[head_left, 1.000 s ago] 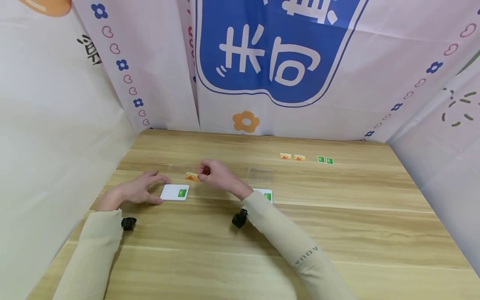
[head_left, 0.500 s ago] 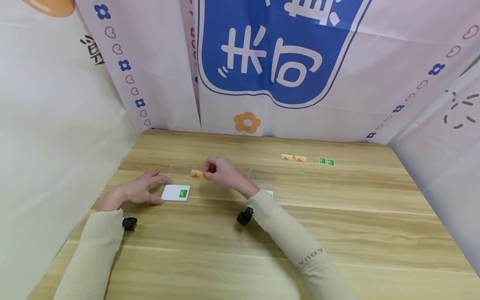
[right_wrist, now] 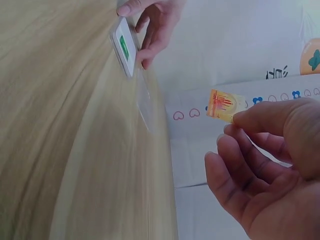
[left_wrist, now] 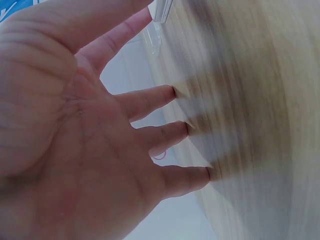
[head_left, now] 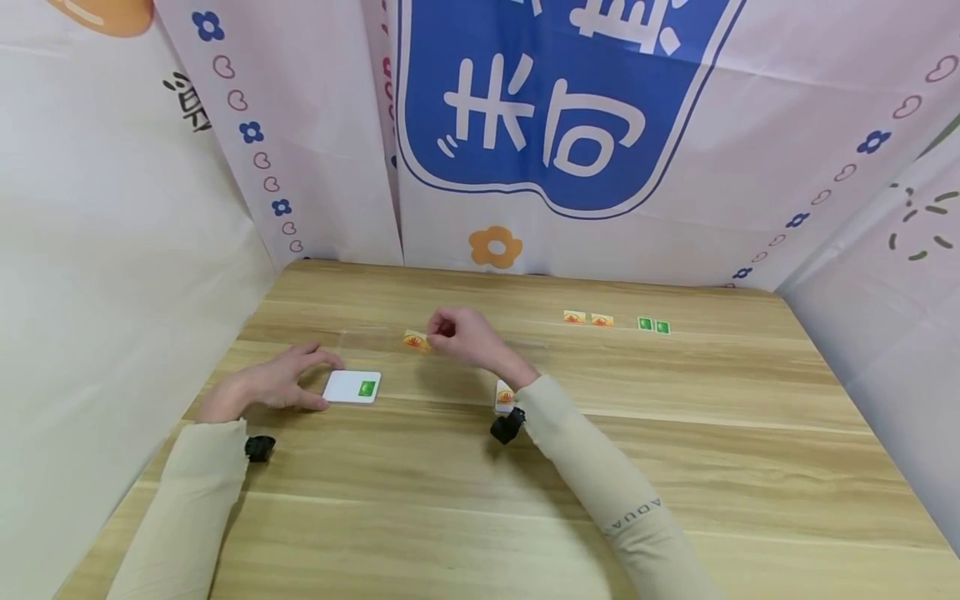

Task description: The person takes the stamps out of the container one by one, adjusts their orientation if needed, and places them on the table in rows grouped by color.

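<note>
The right hand (head_left: 467, 335) pinches one edge of a thin yellow-and-orange rectangular sticker (head_left: 415, 341); at its eight o'clock, the left hand (head_left: 281, 379), spread wide, grips a flat white plastic-looking case (head_left: 345, 387); a light edge pinch should avoid creasing

The right hand (head_left: 471, 335) is carrying the orange sticker (head_left: 414, 340) away from the left edge of the tabletop (head_left: 405, 475) and slightly toward the far edge. Its sleeve (head_left: 592, 454) is now hiding the green end of the white card (head_left: 499, 387) beneath and uncovering the orange picture (head_left: 505, 398).
</note>
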The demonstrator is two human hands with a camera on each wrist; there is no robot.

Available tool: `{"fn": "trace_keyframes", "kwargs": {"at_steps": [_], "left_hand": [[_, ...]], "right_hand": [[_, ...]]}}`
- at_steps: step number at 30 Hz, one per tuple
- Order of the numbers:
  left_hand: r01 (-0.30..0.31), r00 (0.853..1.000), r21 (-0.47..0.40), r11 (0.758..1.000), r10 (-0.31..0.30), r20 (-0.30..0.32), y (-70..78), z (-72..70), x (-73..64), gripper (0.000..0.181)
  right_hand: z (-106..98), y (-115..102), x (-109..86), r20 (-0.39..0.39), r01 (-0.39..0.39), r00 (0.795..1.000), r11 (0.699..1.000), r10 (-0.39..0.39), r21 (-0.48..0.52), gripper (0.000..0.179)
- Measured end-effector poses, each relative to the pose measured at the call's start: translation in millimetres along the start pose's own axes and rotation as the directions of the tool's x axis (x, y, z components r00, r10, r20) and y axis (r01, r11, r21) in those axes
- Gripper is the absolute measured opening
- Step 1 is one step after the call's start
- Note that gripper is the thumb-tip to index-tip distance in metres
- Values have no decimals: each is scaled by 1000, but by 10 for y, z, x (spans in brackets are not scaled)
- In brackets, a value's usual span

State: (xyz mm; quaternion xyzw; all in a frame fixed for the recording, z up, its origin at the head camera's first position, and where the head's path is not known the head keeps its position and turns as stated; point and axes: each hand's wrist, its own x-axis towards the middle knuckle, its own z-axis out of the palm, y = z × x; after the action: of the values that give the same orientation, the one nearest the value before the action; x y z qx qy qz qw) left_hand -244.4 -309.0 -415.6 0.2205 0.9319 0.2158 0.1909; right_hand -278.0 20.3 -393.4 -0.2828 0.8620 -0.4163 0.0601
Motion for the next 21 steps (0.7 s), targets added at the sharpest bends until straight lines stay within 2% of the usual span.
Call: {"fn": "trace_keyframes", "kwargs": {"at_steps": [10,21], "left_hand": [[8,1000,0,1000,-8,5,-18,-2,-9,56],[8,1000,7,1000,-8,4,-22,-2,-6,56]], "right_hand": [[-80,65,-13,-23,0,1000,1000,-1,-25,3],[-189,151,-49,-45,-26,999,1000,27,10,4]]}}
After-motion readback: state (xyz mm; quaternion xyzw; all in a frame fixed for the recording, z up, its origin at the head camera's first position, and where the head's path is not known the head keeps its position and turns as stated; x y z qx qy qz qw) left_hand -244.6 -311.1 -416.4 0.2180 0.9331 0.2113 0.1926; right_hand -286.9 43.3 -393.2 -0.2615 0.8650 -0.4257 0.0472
